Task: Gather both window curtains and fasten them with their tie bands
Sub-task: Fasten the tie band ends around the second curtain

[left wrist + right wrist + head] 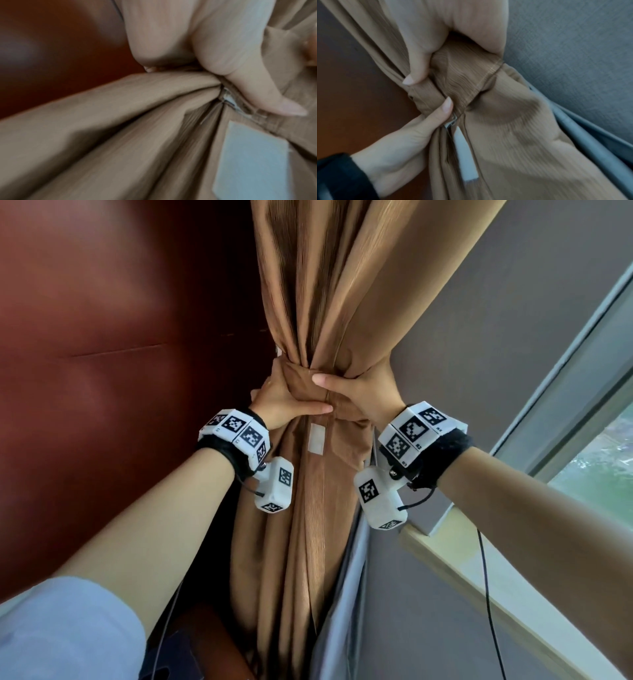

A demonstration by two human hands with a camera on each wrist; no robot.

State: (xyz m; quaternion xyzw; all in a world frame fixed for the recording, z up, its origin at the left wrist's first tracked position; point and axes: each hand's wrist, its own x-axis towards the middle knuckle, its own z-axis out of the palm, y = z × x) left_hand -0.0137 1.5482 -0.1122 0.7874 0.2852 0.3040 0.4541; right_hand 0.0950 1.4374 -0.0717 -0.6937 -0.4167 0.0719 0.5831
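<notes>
A brown curtain point(308, 285) hangs bunched into one bundle in the middle of the head view. A brown tie band point(301, 381) of the same cloth wraps its waist. My left hand point(287, 402) grips the band from the left, thumb lying across the front. My right hand point(352, 392) grips it from the right, thumb pointing left just above the other thumb. In the right wrist view the band point(462, 81) runs between both thumbs. A white fastening patch point(317, 440) on a strip hangs just below the hands, also in the left wrist view point(252, 162).
A reddish-brown padded wall panel point(102, 337) stands close on the left. On the right are a grey wall point(496, 320), a window point(603, 460) and a pale sill point(479, 577). Grey lining cloth point(342, 611) hangs behind the curtain's lower right.
</notes>
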